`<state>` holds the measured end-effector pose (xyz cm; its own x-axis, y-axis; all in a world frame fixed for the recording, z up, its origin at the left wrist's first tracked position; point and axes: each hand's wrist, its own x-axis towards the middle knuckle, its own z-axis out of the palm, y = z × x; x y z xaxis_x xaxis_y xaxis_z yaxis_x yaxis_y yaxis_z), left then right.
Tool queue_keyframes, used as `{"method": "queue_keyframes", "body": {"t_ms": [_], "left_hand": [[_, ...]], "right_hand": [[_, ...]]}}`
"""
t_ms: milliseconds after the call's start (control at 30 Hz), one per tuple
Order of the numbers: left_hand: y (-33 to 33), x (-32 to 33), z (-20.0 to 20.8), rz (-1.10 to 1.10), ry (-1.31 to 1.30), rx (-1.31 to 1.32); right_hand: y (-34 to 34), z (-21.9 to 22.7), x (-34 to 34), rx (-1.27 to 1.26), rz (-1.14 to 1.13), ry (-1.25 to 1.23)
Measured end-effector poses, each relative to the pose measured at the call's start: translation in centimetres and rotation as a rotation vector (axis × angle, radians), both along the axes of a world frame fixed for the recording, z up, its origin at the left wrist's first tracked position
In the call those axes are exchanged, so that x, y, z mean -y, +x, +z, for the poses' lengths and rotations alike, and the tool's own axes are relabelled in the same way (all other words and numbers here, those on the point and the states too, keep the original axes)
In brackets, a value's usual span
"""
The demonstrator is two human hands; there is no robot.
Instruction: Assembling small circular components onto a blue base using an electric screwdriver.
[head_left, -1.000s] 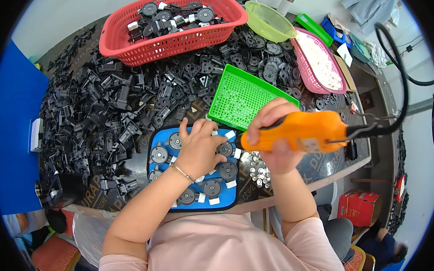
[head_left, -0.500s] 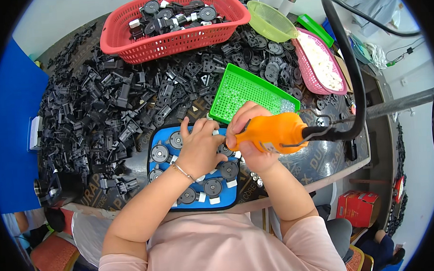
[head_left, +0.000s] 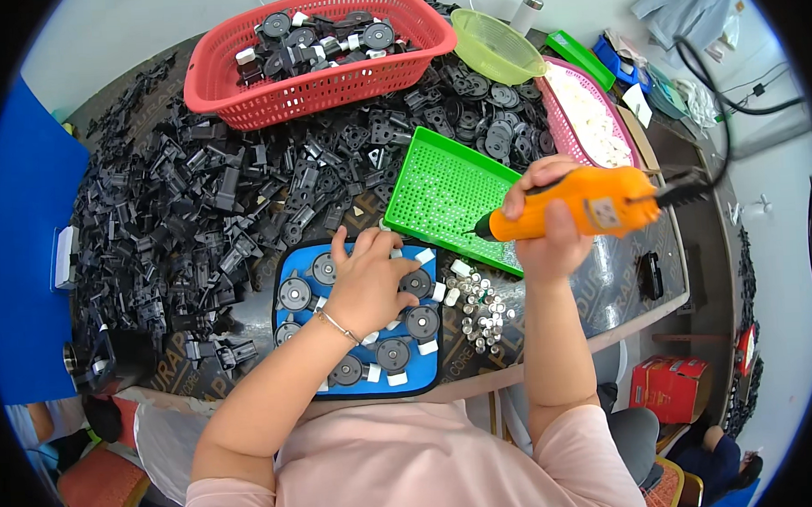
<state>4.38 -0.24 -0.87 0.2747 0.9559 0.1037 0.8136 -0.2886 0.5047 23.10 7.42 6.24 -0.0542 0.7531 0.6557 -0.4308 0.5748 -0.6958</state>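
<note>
My right hand (head_left: 552, 244) grips an orange electric screwdriver (head_left: 599, 202). It is tilted nearly level over the edge of the green perforated basket (head_left: 439, 184), its dark tip pointing left. My left hand (head_left: 362, 283) rests, fingers spread, over a blue tray (head_left: 420, 376) of round black wheel parts with white tabs. One black wheel part (head_left: 421, 323) sits just right of its fingers, and another wheel part (head_left: 393, 354) is nearer to me. The hand hides the middle of the tray. Small shiny metal pieces (head_left: 486, 315) are scattered right of the tray.
Loose black plastic parts (head_left: 186, 191) cover the table's left and back. Behind them stands a red basket (head_left: 326, 92) of assembled pieces, beside a yellow-green colander (head_left: 497, 46). A pink basket (head_left: 590, 109) holds white pieces. A black cable (head_left: 722, 122) trails from the screwdriver.
My right hand has drawn the screwdriver away from the tray to the right, uncovering the metal pieces. My left hand stays over the tray. The view has shifted slightly.
</note>
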Motion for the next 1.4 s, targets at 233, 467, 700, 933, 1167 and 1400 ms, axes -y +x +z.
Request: {"method": "queue_keyframes", "body": {"t_ms": [233, 467, 700, 933, 1167, 1400], "left_hand": [[0.0, -0.1, 0.2, -0.003, -0.004, -0.001], [0.0, 0.0, 0.2, -0.005, -0.013, 0.000], [0.0, 0.0, 0.1, -0.007, -0.005, 0.009], [0.0, 0.0, 0.2, -0.009, -0.004, 0.004], [-0.1, 0.0, 0.1, -0.009, -0.006, -0.002], [-0.1, 0.3, 0.1, -0.010, 0.010, 0.029]], "right_hand": [[0.1, -2.1, -1.3, -0.007, -0.064, -0.013], [0.1, -2.7, -1.7, 0.078, -0.129, -0.002], [0.1, -2.7, -1.8, 0.070, -0.124, 0.012], [0.2, -2.8, -1.7, -0.007, -0.079, -0.008], [0.4, -2.6, -1.7, -0.018, -0.061, -0.067], [-0.2, 0.7, 1.7, -0.013, -0.042, -0.027]]}}
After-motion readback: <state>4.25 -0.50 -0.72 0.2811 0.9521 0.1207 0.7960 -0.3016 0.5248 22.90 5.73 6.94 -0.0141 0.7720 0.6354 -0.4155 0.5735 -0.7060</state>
